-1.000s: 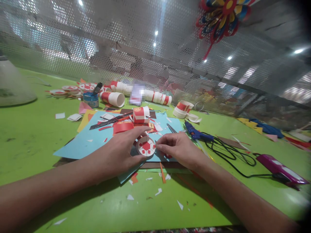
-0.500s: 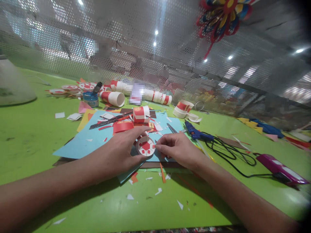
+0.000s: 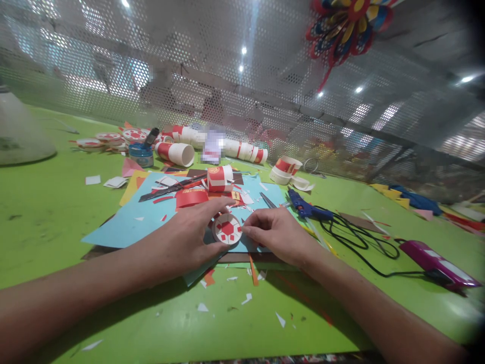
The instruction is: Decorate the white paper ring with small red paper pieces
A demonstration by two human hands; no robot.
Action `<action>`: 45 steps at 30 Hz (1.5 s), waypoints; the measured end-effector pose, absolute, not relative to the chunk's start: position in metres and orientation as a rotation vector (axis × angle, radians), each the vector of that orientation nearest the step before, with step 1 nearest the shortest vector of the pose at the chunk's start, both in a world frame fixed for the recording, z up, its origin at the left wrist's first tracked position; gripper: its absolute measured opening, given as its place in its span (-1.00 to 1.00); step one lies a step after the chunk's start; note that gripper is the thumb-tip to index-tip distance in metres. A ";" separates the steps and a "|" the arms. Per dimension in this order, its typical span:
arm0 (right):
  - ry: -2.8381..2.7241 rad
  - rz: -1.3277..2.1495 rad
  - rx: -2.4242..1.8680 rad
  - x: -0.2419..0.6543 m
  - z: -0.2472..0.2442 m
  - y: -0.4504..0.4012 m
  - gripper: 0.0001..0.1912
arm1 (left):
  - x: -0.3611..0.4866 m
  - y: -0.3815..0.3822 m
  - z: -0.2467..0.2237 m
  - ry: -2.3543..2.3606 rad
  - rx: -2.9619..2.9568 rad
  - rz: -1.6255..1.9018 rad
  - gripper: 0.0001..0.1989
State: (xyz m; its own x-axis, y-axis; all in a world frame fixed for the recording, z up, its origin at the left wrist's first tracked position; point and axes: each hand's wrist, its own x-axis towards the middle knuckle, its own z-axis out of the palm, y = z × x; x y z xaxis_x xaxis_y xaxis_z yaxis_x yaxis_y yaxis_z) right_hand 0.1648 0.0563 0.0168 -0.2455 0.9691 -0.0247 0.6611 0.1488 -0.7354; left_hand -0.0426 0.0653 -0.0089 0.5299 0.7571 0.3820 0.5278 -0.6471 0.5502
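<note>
A round white disc with red shapes and thin dark lines, like a cup's base, is gripped between the thumb and fingers of my left hand. My right hand is pinched at the disc's right edge, with a small red paper piece at its fingertips. Under both hands lies light-blue paper. On it, just beyond my left hand, are a curved red cup strip, a cut red-and-white paper cup and a dark cutter. Partly hidden scissors lie beyond my right hand.
A blue glue gun with a black cord lies right, near a magenta device. Behind are a blue jar, paper cups and patterned discs. Paper scraps litter the green table.
</note>
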 end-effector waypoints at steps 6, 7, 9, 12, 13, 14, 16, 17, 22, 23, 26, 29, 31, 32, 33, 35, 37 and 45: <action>-1.954 0.829 -1.588 0.166 0.018 0.055 -0.86 | -0.042 0.065 -0.007 1.066 2.423 0.860 -0.42; -1.963 0.809 -1.583 0.165 0.019 0.055 -0.86 | -0.042 0.065 -0.007 1.062 2.427 0.863 -0.42; -1.990 0.754 -1.577 0.164 0.019 0.054 -0.85 | -0.042 0.065 -0.007 1.046 2.437 0.869 -0.42; -2.042 0.630 -1.586 0.160 0.020 0.051 -0.86 | -0.042 0.064 -0.008 1.033 2.480 0.866 -0.43; -2.055 0.585 -1.590 0.159 0.020 0.051 -0.87 | -0.043 0.063 -0.008 1.038 2.500 0.861 -0.43; -2.067 0.545 -1.589 0.158 0.020 0.050 -0.89 | -0.043 0.063 -0.009 1.042 2.520 0.859 -0.43; -2.082 0.486 -1.583 0.157 0.019 0.050 -0.91 | -0.043 0.062 -0.010 1.040 2.548 0.858 -0.43; -2.091 0.470 -1.581 0.157 0.018 0.050 -0.91 | -0.043 0.062 -0.010 1.037 2.554 0.858 -0.43; -2.122 0.463 -1.562 0.157 0.017 0.049 -0.89 | -0.042 0.063 -0.010 1.030 2.555 0.850 -0.42; -2.128 0.453 -1.544 0.157 0.018 0.048 -0.89 | -0.042 0.063 -0.010 1.035 2.553 0.853 -0.42; -2.157 0.386 -1.443 0.159 0.018 0.046 -0.90 | -0.042 0.063 -0.008 1.031 2.547 0.857 -0.43; -2.277 0.259 -1.272 0.162 0.017 0.044 -0.87 | -0.042 0.062 -0.008 1.007 2.555 0.862 -0.43; -2.373 0.152 -1.214 0.163 0.014 0.044 -0.84 | -0.042 0.062 -0.009 0.997 2.576 0.869 -0.43; -2.413 0.097 -1.212 0.163 0.012 0.044 -0.83 | -0.042 0.061 -0.009 0.993 2.592 0.869 -0.42; -2.449 0.041 -1.218 0.164 0.011 0.045 -0.83 | -0.042 0.061 -0.010 0.987 2.609 0.865 -0.42; -2.521 -0.070 -1.220 0.164 0.008 0.045 -0.82 | -0.042 0.060 -0.011 0.978 2.640 0.859 -0.40; -2.594 -0.177 -1.204 0.164 0.008 0.045 -0.82 | -0.042 0.059 -0.011 0.969 2.657 0.861 -0.40; -2.770 -0.345 -1.162 0.159 0.018 0.042 -0.97 | -0.041 0.059 -0.011 0.962 2.660 0.853 -0.41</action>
